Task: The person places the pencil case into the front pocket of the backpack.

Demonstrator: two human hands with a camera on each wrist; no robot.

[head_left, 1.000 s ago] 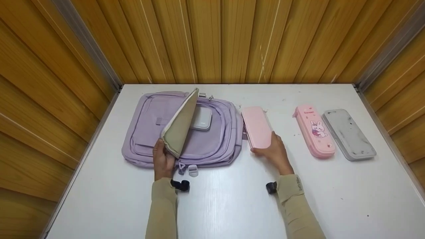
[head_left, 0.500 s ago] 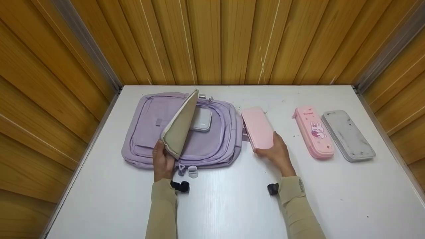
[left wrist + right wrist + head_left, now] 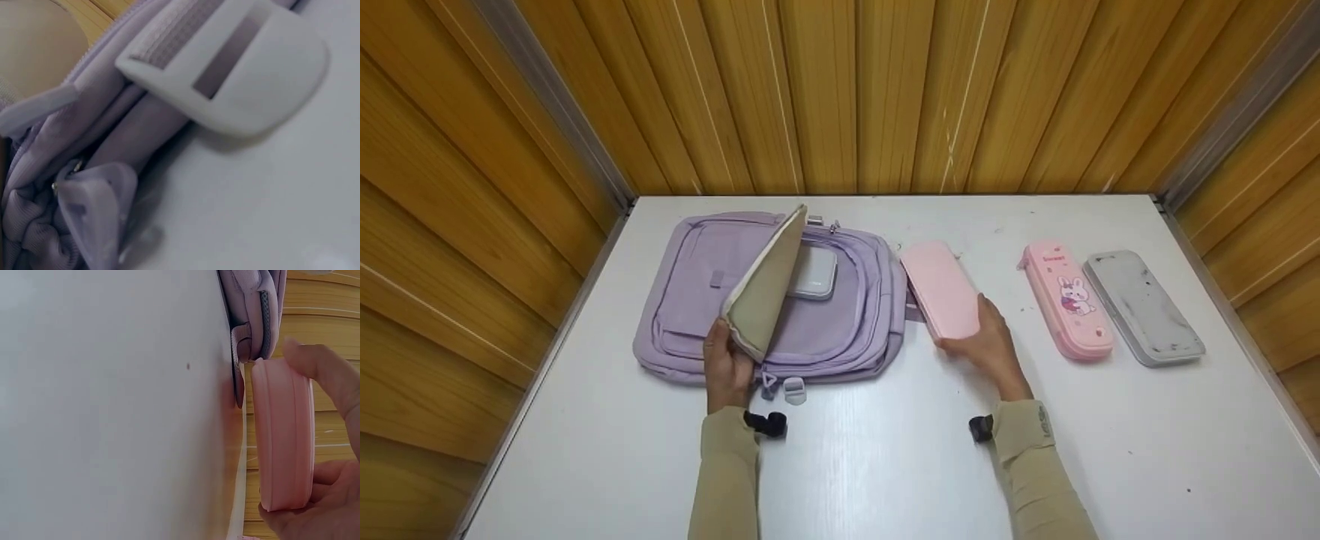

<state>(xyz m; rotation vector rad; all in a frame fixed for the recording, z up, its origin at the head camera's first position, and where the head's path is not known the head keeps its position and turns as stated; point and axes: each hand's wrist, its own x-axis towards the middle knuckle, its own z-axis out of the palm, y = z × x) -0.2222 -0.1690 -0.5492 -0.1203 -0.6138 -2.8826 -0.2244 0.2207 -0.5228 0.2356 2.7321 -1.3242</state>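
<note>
In the head view a purple backpack (image 3: pixel 877 300) lies flat on the table, its front pocket unzipped. My left hand (image 3: pixel 727 371) pinches the lower corner of the pocket's flap (image 3: pixel 769 292), keeping it raised so its beige lining shows. Inside the pocket sits a pale grey case (image 3: pixel 814 274), partly hidden behind the flap. My right hand (image 3: pixel 986 345) grips the near end of a plain pink pencil case (image 3: pixel 941 289) beside the backpack. In the right wrist view, thumb and fingers span opposite sides of the pink case (image 3: pixel 284 439), which is held just over the tabletop.
To the right lie a pink pencil case with a rabbit picture (image 3: pixel 1069 300) and a scuffed grey case (image 3: pixel 1144 307), side by side. A zipper pull (image 3: pixel 95 208) and a strap buckle (image 3: pixel 225 67) hang at the backpack's near edge. Wood-look panels (image 3: pixel 885 97) wall the table's back.
My right hand has moved slightly to the right, turning the near end of the plain pink pencil case that way. My left hand keeps the flap raised as before.
</note>
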